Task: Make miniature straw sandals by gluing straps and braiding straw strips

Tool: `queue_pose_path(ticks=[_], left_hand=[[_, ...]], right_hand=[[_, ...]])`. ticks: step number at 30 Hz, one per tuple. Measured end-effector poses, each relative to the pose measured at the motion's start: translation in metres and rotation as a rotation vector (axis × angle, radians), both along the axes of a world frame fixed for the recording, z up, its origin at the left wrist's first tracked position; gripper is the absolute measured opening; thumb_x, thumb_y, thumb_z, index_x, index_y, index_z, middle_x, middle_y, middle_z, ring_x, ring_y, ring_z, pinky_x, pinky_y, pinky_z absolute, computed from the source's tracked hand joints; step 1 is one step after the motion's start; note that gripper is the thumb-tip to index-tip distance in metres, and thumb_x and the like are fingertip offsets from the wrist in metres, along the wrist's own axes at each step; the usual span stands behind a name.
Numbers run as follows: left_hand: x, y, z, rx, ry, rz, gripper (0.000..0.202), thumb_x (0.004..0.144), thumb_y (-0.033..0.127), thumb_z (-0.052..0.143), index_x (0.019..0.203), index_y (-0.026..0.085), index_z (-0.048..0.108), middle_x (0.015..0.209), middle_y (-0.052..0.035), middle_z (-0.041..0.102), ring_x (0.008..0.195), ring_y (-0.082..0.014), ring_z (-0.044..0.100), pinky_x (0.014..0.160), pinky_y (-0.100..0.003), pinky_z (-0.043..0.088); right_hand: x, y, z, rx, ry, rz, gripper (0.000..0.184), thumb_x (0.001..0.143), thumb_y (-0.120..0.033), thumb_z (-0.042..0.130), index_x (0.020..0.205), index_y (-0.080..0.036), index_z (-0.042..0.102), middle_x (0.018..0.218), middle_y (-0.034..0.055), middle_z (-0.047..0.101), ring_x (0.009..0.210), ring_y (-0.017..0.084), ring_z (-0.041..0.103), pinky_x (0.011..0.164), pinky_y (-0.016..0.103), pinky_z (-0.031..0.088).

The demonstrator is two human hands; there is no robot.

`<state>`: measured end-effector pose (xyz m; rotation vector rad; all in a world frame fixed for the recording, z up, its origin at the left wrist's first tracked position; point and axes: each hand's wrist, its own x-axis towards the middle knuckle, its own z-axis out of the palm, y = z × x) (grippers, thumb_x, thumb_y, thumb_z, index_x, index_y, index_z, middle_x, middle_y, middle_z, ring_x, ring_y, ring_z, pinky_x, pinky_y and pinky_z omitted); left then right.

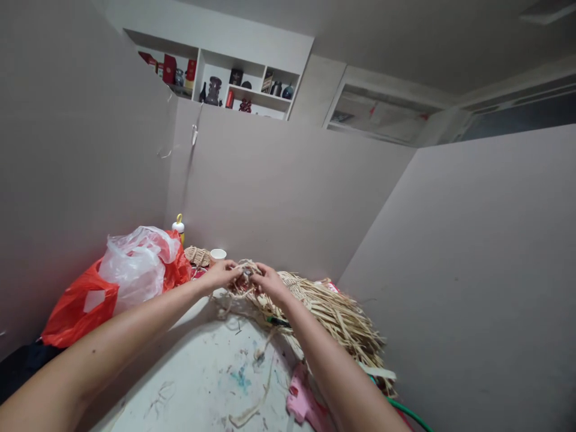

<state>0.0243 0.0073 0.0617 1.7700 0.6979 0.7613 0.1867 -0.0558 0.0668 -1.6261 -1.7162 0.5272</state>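
Note:
At the far part of the table, both my hands are raised around a small piece of twisted straw (245,264) with loose strands. My left hand (224,275) grips its left side, fingers closed on the edge. On the opposite side my right hand (270,282) pinches it. Something dark and reddish shows in its middle, too small to make out. Just right of and behind my right forearm lies a big bundle of dry straw (335,312). A pink glue gun (302,397) rests on the table beneath that forearm.
A stained white table (202,372) carries loose straw strips. On the left stand red and clear plastic bags (135,267), a yellow-and-white bottle (179,228), a woven straw disc (197,256) and a white cup (218,255). Grey partitions (279,192) enclose the table.

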Motion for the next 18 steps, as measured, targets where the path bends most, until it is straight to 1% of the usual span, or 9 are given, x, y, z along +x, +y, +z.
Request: queue_pose_path(ticks=[2,5,7,10,12,13,15,18], left_hand=[[0.015,-0.005,0.012,0.009,-0.112,0.058,0.028,0.08,0.044,0.049,0.079,0.017,0.056,0.062,0.0003,0.059,0.054,-0.0129,0.055,0.053,-0.024,0.044],[0.04,-0.011,0.025,0.048,-0.26,0.162,0.025,0.081,0.039,0.047,0.074,0.016,0.054,0.066,-0.0001,0.058,0.06,-0.0126,0.055,0.059,-0.024,0.044],[0.055,-0.012,0.029,0.059,-0.32,0.207,0.022,0.082,0.034,0.045,0.073,0.016,0.053,0.068,-0.0002,0.057,0.064,-0.0125,0.054,0.062,-0.024,0.044],[0.072,-0.013,0.03,0.073,-0.362,0.238,0.019,0.082,0.031,0.043,0.073,0.016,0.051,0.07,-0.0008,0.057,0.068,-0.013,0.054,0.066,-0.024,0.044],[0.08,-0.017,0.031,0.089,-0.369,0.238,0.02,0.083,0.031,0.041,0.075,0.016,0.051,0.072,-0.0018,0.058,0.071,-0.014,0.055,0.068,-0.024,0.044],[0.082,-0.02,0.032,0.101,-0.367,0.229,0.021,0.084,0.032,0.041,0.075,0.016,0.052,0.073,-0.0025,0.059,0.073,-0.0146,0.055,0.068,-0.025,0.044],[0.086,-0.028,0.037,0.135,-0.353,0.191,0.023,0.085,0.034,0.042,0.077,0.016,0.054,0.077,-0.0038,0.061,0.077,-0.0162,0.056,0.071,-0.026,0.044],[0.086,-0.041,0.051,0.203,-0.325,0.096,0.023,0.084,0.035,0.048,0.081,0.016,0.06,0.083,-0.004,0.065,0.083,-0.0177,0.057,0.077,-0.027,0.043]], right_hand=[[0.0,-0.006,0.014,0.044,0.068,0.029,0.033,0.079,-0.023,0.037,0.109,-0.017,0.051,0.087,0.0033,0.063,0.066,0.014,0.06,0.054,0.022,0.047],[-0.002,-0.013,0.03,0.119,0.111,0.034,0.039,0.078,-0.029,0.043,0.117,-0.021,0.047,0.093,0.0029,0.063,0.072,0.015,0.06,0.057,0.022,0.048],[-0.003,-0.014,0.035,0.177,0.1,-0.019,0.041,0.076,-0.032,0.049,0.115,-0.021,0.048,0.093,0.0029,0.063,0.075,0.016,0.059,0.061,0.025,0.049],[0.0,-0.013,0.038,0.28,0.037,-0.16,0.037,0.068,-0.032,0.058,0.103,-0.021,0.052,0.093,0.0047,0.06,0.086,0.021,0.056,0.075,0.033,0.047],[0.004,-0.013,0.039,0.333,-0.015,-0.238,0.035,0.065,-0.031,0.06,0.098,-0.021,0.053,0.095,0.0062,0.059,0.09,0.023,0.054,0.08,0.036,0.045],[0.006,-0.014,0.041,0.348,-0.038,-0.261,0.033,0.065,-0.03,0.059,0.096,-0.021,0.052,0.094,0.0064,0.059,0.089,0.023,0.055,0.079,0.035,0.044],[0.012,-0.016,0.044,0.367,-0.079,-0.284,0.029,0.068,-0.03,0.056,0.094,-0.021,0.051,0.085,0.005,0.061,0.079,0.022,0.056,0.073,0.033,0.044],[0.025,-0.022,0.055,0.416,-0.139,-0.315,0.023,0.07,-0.029,0.052,0.091,-0.021,0.05,0.074,0.0018,0.06,0.067,0.019,0.055,0.064,0.028,0.042]])
